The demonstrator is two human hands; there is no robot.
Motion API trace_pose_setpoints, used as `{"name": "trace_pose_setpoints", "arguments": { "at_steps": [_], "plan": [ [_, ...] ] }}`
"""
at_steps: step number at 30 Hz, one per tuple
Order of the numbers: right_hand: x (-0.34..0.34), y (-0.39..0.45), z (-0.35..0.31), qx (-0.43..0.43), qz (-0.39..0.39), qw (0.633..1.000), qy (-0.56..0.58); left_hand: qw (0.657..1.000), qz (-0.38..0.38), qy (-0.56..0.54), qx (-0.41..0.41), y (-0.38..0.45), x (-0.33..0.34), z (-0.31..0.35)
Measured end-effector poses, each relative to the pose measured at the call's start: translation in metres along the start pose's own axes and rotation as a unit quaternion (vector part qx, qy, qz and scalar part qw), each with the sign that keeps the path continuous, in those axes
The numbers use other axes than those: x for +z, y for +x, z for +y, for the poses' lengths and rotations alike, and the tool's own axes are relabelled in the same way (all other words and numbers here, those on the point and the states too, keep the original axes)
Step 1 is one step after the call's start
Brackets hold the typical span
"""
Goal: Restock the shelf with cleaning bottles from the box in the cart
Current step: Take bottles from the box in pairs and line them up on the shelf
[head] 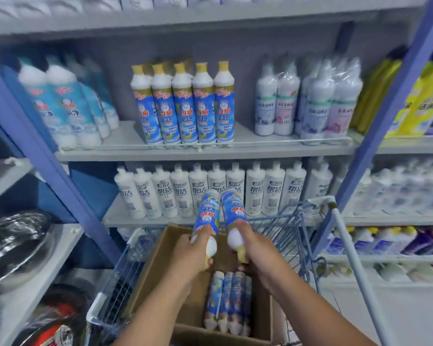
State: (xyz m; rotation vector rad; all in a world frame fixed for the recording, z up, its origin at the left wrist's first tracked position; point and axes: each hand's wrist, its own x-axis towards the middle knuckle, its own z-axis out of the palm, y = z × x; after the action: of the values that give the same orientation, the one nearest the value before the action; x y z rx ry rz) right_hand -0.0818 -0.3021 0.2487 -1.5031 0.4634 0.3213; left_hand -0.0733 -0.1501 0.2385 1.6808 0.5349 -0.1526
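— Bottles are held, one by each hand, above the box point(160, 265) in the cart point(285, 236). The left hand point(189, 250) is wrapped around one bottle point(206, 221) near its cap. The right hand point(251, 243) is wrapped around the other bottle point(234, 211).

— What is hard to see?

— Both caps are partly covered by fingers. The side shelves are blurred.

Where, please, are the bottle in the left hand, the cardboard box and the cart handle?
Bottle in the left hand point(206, 216): head view, on its blue label.
Cardboard box point(155, 268): head view, on its left inner wall.
Cart handle point(352, 255): head view, midway along the pale bar.
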Motion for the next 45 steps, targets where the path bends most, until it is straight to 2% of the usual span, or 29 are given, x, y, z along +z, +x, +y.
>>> {"name": "trace_pose_setpoints", "arguments": {
  "at_steps": [5, 13, 16, 25, 45],
  "plan": [
    [0.001, -0.021, -0.050, -0.045, 0.012, 0.999, -0.005, 0.999, -0.002, -0.039, 0.031, -0.007, -0.005, 0.051],
    [0.025, -0.027, -0.116, -0.105, 0.033, 0.994, 0.020, 0.989, -0.064, -0.070, 0.114, 0.004, -0.033, 0.118],
    [0.040, -0.020, -0.129, -0.117, 0.050, 0.992, 0.022, 0.986, -0.090, -0.091, 0.107, 0.021, -0.041, 0.132],
    [0.066, 0.008, -0.144, -0.108, 0.087, 0.990, 0.039, 0.988, -0.107, -0.063, 0.088, 0.073, -0.051, 0.140],
    [0.036, 0.044, -0.153, -0.100, 0.023, 0.995, 0.016, 0.993, -0.087, -0.061, 0.057, 0.081, -0.023, 0.163]
  ]
}}
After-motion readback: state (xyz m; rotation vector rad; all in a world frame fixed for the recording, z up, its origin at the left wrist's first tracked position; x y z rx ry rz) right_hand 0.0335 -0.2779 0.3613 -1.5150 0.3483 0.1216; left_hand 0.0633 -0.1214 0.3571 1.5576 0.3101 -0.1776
